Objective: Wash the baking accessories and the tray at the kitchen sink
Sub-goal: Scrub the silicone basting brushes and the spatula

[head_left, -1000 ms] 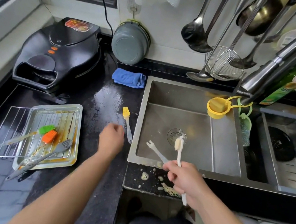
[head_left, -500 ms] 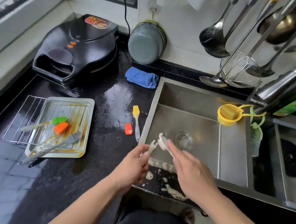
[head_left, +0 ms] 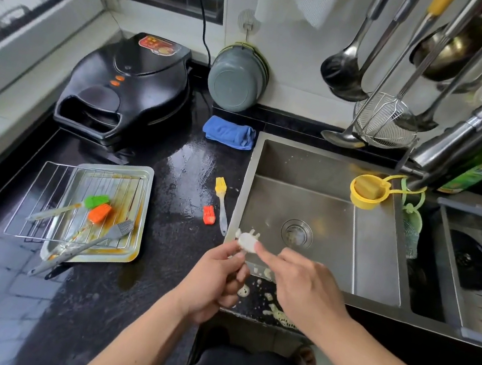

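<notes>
Both hands have drawn together at the near rim of the sink since a second ago, when the left hand was out over the counter beside the yellow brush and the right alone held the pale tool; an orange brush head now lies on the wet counter where none lay then. Largest in the frame, the steel sink [head_left: 329, 177] fills the centre right with its basin bare around the drain, and at the lower left sits the greasy tray [head_left: 130, 254] carrying a wire rack [head_left: 55, 172] and three unwashed brushes, well apart from the hands. Just left of the sink rim lies the yellow brush [head_left: 220, 201], its handle running down toward the hands, with the loose orange brush head [head_left: 208, 215] touching or just beside it. The left hand [head_left: 211, 281] is curled round the handle of the soapy white brush [head_left: 247, 241], whose head stands up and slightly right of that fist, pointing over the sink edge. The right hand [head_left: 302, 286] reaches in from the lower right, its forefinger extended onto the foamy head while the other fingers look loosely folded; whether the thumb pinches underneath I cannot tell. Judging from this, the rubbing stroke runs along the brush's up-and-left axis, and the right hand is nearer the tap [head_left: 475, 128] for a rinse.
</notes>
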A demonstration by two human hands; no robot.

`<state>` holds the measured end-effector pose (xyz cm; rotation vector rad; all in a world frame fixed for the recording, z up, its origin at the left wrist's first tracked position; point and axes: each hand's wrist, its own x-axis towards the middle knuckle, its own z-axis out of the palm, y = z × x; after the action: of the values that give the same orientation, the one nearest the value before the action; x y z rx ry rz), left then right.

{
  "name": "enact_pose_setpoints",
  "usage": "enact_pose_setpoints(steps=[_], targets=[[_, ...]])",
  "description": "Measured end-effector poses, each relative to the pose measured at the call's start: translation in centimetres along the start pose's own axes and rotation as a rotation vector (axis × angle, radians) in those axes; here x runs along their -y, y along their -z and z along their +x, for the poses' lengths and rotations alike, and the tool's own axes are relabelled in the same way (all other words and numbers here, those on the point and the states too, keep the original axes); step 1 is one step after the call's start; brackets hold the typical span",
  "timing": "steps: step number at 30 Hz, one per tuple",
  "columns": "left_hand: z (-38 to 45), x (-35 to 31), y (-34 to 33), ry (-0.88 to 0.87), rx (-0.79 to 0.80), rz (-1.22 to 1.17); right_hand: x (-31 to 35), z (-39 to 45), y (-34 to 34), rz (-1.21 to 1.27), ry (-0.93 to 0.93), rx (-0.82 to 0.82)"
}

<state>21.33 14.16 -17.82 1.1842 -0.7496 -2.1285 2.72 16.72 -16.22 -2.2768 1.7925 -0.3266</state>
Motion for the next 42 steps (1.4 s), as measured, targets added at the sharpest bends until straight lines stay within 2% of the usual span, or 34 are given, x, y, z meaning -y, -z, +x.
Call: enact_pose_setpoints(steps=[3,6,9,13,17,20,23,25,28,32,36,39,40,42], targets=[[0.1,0.0,0.2,0.002,0.05,-0.122,-0.2,0.4,0.4,0.016,-0.04,-0.018],[0.0,0.0,0.5,-0.012,0.077,-0.08,0.2,0.2,0.6,-0.005,0.047,0.031],[0.1,0.1,0.6,-0.02,0.094,-0.137,-0.4,0.9,1.0,0.016,-0.038,-0.017],[0.0,-0.5,1.0,-0.012,0.165,-0.319,0.9,0.2,0.7,0.04,0.088,0.066],[0.1,0.0,1.3,0.002,0.276,-0.409,-0.3,1.1,0.9,0.05,-0.023,-0.025],[0.2,0.9,1.4,-0.004,0.248,-0.57,1.9,-0.5,0.4,0.118,0.108,0.072],[0.3,1.1,1.1,-0.033,0.328,-0.627,0.7,0.0,-0.1,0.143,-0.037,0.012],[0.3,0.8,0.7,-0.041,0.292,-0.663,0.6,-0.1,-0.3,0.166,-0.06,0.021],[0.5,0.6,0.9,-0.012,0.195,-0.797,2.9,-1.6,0.0,0.218,0.095,0.111],[0.6,0.0,0.6,0.034,0.196,-0.868,1.9,-0.4,-0.2,0.189,-0.005,0.027],[0.6,0.1,0.3,0.027,0.133,-0.879,3.6,-1.6,-0.4,0.213,0.16,0.152],[0.6,0.4,0.2,0.046,0.154,-0.936,1.1,-0.2,-0.2,0.156,0.01,0.037],[0.6,0.5,0.2,0.042,0.138,-0.943,1.2,-0.4,-0.2,0.164,0.01,0.036],[0.6,0.4,0.5,0.023,0.09,-0.941,2.9,-1.8,-0.2,0.213,0.127,0.101]])
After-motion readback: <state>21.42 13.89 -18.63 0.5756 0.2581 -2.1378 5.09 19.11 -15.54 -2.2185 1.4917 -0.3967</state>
